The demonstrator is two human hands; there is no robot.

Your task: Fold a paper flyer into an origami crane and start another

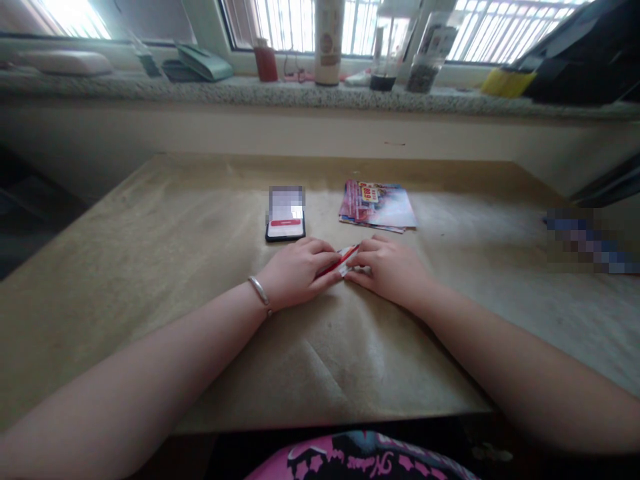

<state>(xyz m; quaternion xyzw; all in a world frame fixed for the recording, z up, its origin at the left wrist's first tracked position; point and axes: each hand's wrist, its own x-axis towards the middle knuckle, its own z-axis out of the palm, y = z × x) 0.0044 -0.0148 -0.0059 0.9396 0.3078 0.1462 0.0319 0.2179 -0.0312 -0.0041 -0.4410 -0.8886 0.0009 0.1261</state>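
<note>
A small folded piece of printed paper (345, 256), white with red, lies low on the table between my two hands. My left hand (295, 267), with a silver bangle at its wrist, has its fingers closed on the paper's left part. On the other side, my right hand (390, 267) pinches the right part between thumb and fingers. Much of the paper is hidden under the fingers. Just beyond my left hand lies a phone (286, 213) with its screen lit. A stack of colourful printed sheets (380, 205) rests behind my right hand.
The table (150, 267) has a tan, creased cover. A blurred blue strip-like item (593, 240) is at its right edge. Along the granite windowsill (200, 92) stand a red bottle (265, 61), a tall white bottle (329, 47), clear containers and a dark bag (590, 53).
</note>
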